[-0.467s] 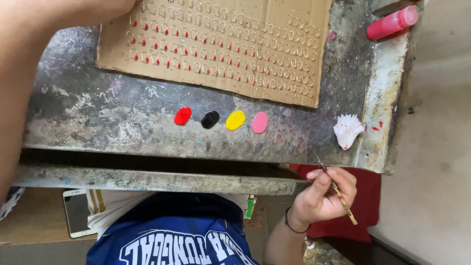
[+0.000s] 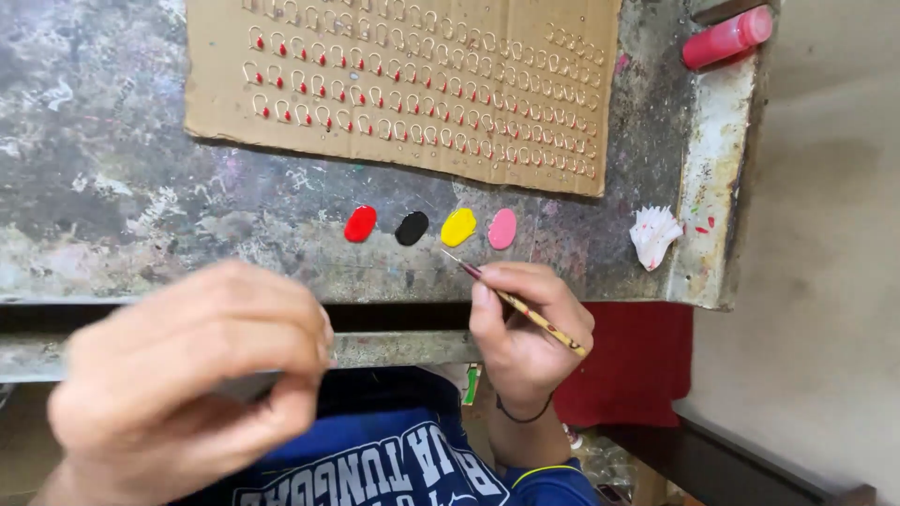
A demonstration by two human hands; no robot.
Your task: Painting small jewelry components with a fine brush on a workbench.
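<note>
Since the earlier frame, the right hand point(image 2: 525, 337) had risen from below the bench edge toward the paint blobs, and the left hand point(image 2: 187, 375) had come in low, large and blurred. Right fingers pinched a fine paintbrush point(image 2: 520, 309), its tip just short of the yellow paint blob point(image 2: 458, 227). Left fingers were curled together; whether they held anything could not be told. On the cardboard sheet point(image 2: 403, 84), the small hooks at the left showed red tips, while those toward the right were mostly bare, so the painting looked under half done. Red point(image 2: 360, 224), black point(image 2: 411, 228) and pink point(image 2: 502, 229) blobs lay beside the yellow.
</note>
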